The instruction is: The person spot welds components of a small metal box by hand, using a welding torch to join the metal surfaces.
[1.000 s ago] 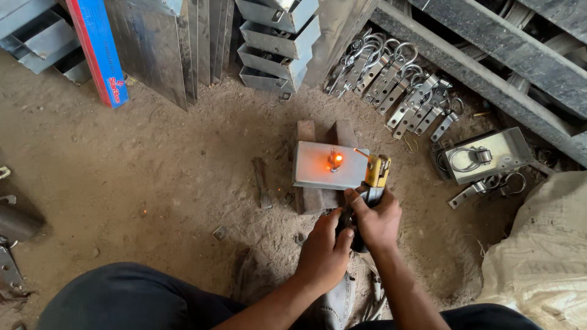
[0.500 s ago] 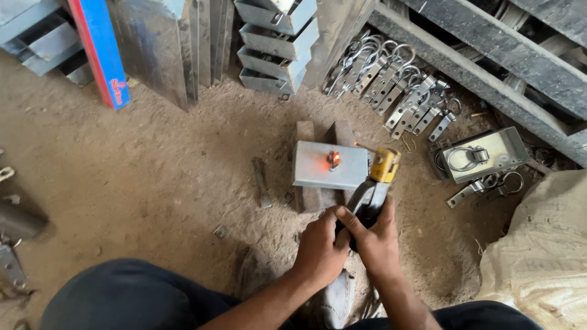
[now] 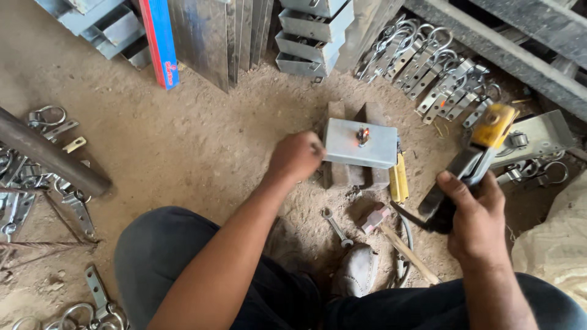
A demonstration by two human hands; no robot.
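At far left a dark pipe (image 3: 52, 160) lies on the dirt among ringed brackets (image 3: 46, 116). A blue bar (image 3: 160, 43) leans against upright metal sheets (image 3: 208, 36). The left hand (image 3: 296, 157) is curled into a loose fist, fingers pressed together, knuckles touching the left edge of the metal box (image 3: 361, 143), which rests on bricks (image 3: 348, 174) with a glowing red spot on top. A wrench (image 3: 336, 227) lies below. The right hand (image 3: 474, 217) has its fingers wrapped tight around the electrode holder (image 3: 471, 165), raised well right of the box.
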